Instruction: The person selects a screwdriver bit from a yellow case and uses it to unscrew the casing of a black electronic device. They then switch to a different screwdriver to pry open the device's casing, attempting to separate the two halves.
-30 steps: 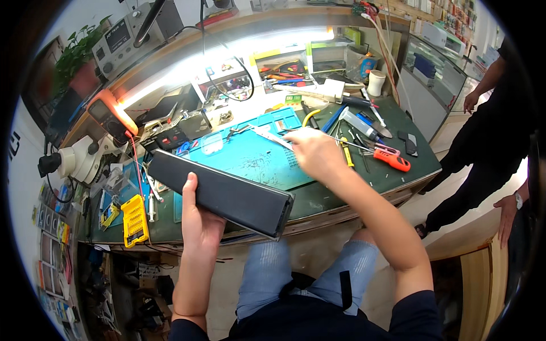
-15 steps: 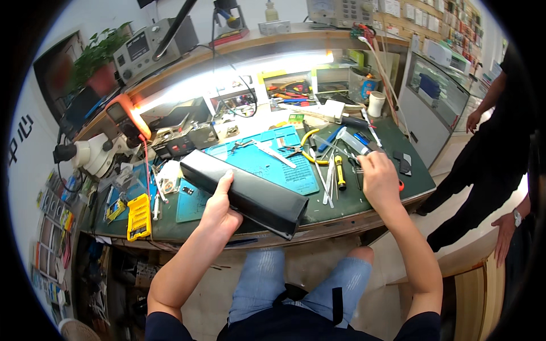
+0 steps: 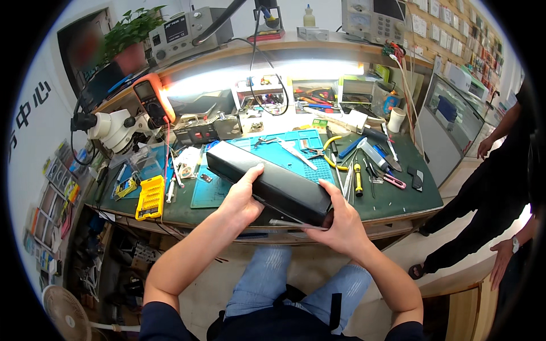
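A long, glossy black box (image 3: 270, 182) is tilted above the front of the workbench, its right end lower and nearer me. My left hand (image 3: 244, 199) grips its near side, thumb on the top face. At the right end my right hand (image 3: 341, 221) has closed around the corner, fingers along the far edge and thumb underneath. A thin, pale strip (image 3: 284, 223) runs leftward from that thumb below the box; its kind I cannot make out. Beneath lies a blue work mat (image 3: 207, 196), partly covered by the box.
Right of the mat lie yellow-handled pliers (image 3: 329, 152), a yellow screwdriver (image 3: 358, 179), a pink-handled tool (image 3: 394, 181) and a clear tube (image 3: 372, 154). A yellow bit case (image 3: 150, 197) and a microscope (image 3: 111, 131) stand left. Two people (image 3: 483, 176) are at the right edge.
My right hand has come from the tools at the right to the box's right end and grasped it. The view has shifted, and the pink-handled tool now shows uncovered.
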